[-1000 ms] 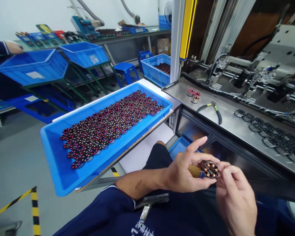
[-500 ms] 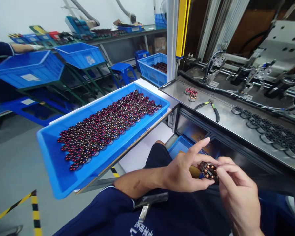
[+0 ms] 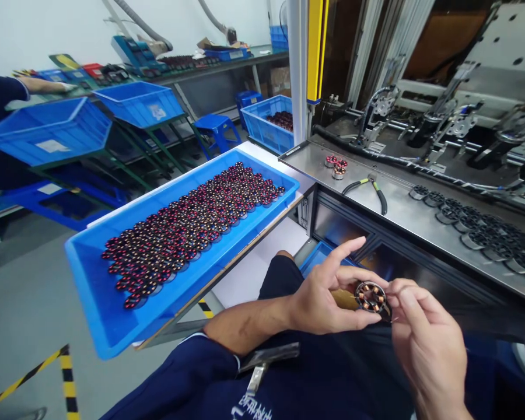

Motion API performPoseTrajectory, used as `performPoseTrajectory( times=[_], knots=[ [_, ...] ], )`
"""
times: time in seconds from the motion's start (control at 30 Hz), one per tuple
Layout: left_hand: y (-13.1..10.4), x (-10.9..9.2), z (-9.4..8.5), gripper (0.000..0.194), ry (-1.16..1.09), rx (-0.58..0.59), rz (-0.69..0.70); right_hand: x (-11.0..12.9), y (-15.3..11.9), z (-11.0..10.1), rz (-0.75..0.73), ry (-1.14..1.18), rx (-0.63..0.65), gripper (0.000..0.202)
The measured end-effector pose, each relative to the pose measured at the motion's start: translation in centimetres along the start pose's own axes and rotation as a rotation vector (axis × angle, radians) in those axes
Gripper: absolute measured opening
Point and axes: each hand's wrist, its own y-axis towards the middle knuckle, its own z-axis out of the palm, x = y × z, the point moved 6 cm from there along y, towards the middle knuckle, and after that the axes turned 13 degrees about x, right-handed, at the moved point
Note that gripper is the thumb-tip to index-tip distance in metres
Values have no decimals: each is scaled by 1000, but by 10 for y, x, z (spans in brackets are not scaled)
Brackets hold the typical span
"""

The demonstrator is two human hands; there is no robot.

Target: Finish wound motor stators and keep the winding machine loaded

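Observation:
My left hand (image 3: 321,297) holds a round motor stator (image 3: 371,297) by its rim, thumb below and a finger above, with the index finger stretched out. Copper windings ring the stator's open centre, which faces up toward me. Thumb and fingers of my right hand (image 3: 429,332) are pinched together at the stator's right edge. Thin wire-like strands show near the stator, but what the right fingertips grip is too small to make out. Both hands are above my lap, in front of the metal bench.
On the left, a blue tray (image 3: 85,291) holds many wound stators. The metal bench (image 3: 367,219) carries cutting pliers (image 3: 371,185), a few red-and-copper stators (image 3: 339,171) and rows of dark stator cores (image 3: 468,221). Machinery (image 3: 446,125) stands behind. A co-worker's arm (image 3: 44,86) reaches across at far left.
The stator has turned so its ring faces me more fully. My right hand has shifted slightly to the right, and its fingertips are a little farther from the stator's face.

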Motion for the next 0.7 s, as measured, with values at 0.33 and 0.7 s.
performPoseTrajectory(
  times=[0.33, 0.7],
  knots=[
    [1, -1, -3, 105, 43, -42, 12, -4, -15, 10, -62, -24, 149, 13],
    [0, -11, -1, 105, 222, 16, 86, 1, -18, 3, -94, -123, 58, 12]
  ],
)
